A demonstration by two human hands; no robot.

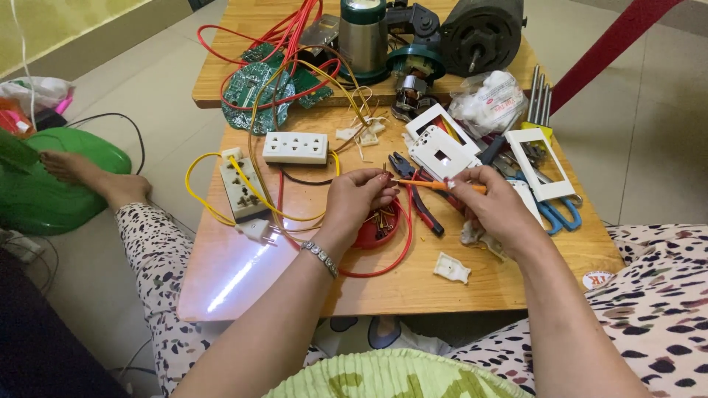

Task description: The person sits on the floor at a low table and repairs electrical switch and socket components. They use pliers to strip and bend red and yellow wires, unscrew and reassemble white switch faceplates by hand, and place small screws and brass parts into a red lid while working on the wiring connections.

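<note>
Two hands work with a small screwdriver over a wooden surface.

In the middle of the frame, the left hand (359, 195) has its fingers pinched shut on something tiny, too small to tell. The right hand (493, 205) has its fingers closed around an orange screwdriver (436, 185), tip pointing left. Just under the left hand sits a red dish (377, 230) of screws. Farther up lie a white socket strip (295, 147), white plates (442, 151) and a green board (254, 92).
</note>
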